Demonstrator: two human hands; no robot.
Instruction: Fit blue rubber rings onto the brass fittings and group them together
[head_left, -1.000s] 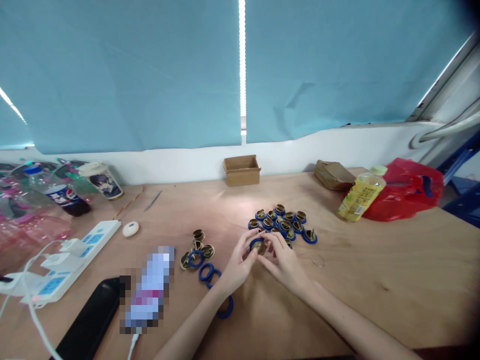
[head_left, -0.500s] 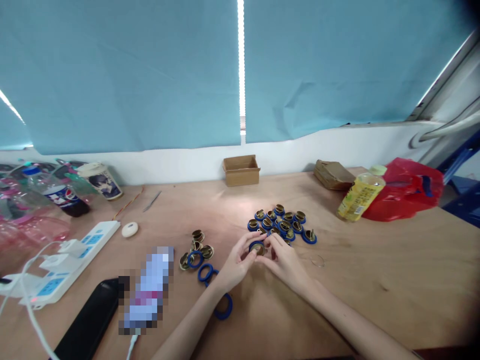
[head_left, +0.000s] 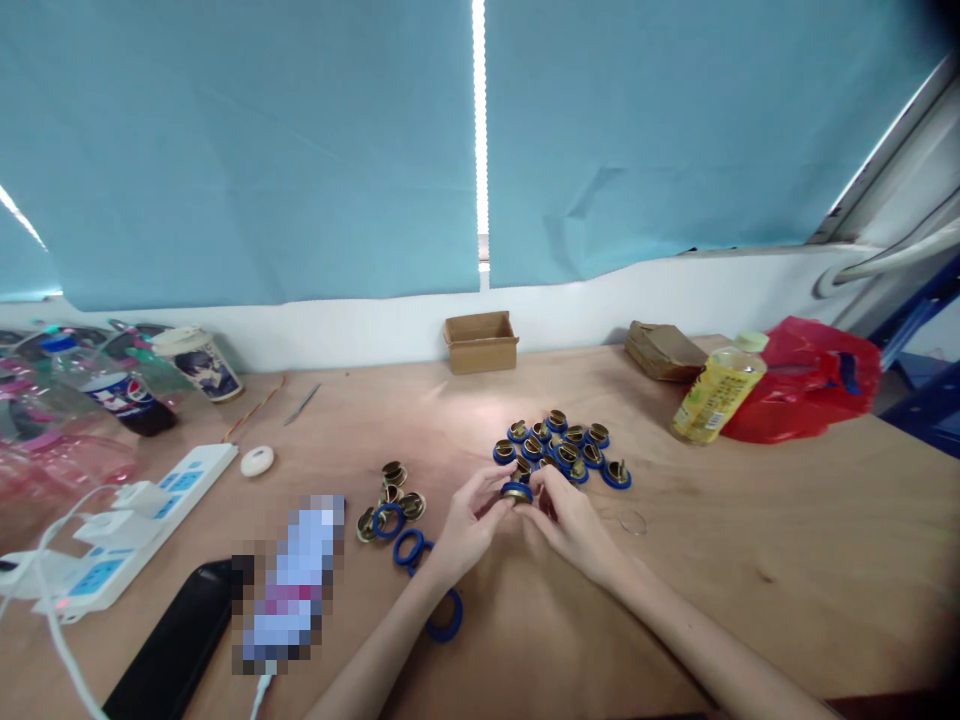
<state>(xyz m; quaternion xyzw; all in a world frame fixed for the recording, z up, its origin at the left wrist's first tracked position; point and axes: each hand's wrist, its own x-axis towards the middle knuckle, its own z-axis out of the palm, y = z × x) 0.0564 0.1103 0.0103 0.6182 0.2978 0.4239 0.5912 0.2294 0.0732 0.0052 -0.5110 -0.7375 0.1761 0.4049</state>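
Between the fingertips of my left hand and my right hand is a round brass-coloured metal piece with a blue ring around it. Both hands are closed on it from opposite sides, a little above the table. Just behind them lies a cluster of similar brass pieces in blue rings, some partly hidden by my fingers. To the left is a small group of brass pieces without rings. Several loose blue rings lie beside my left forearm, one resting against the brass pieces.
A small open cardboard box stands by the wall. At right are a yellow-labelled bottle, a red plastic bag and a brown package. On the left lie a power strip, a phone and a black case.
The held piece has tilted in my fingers: its brass face showed before, and now I see it more from its edge. Both hands stay in nearly the same place.
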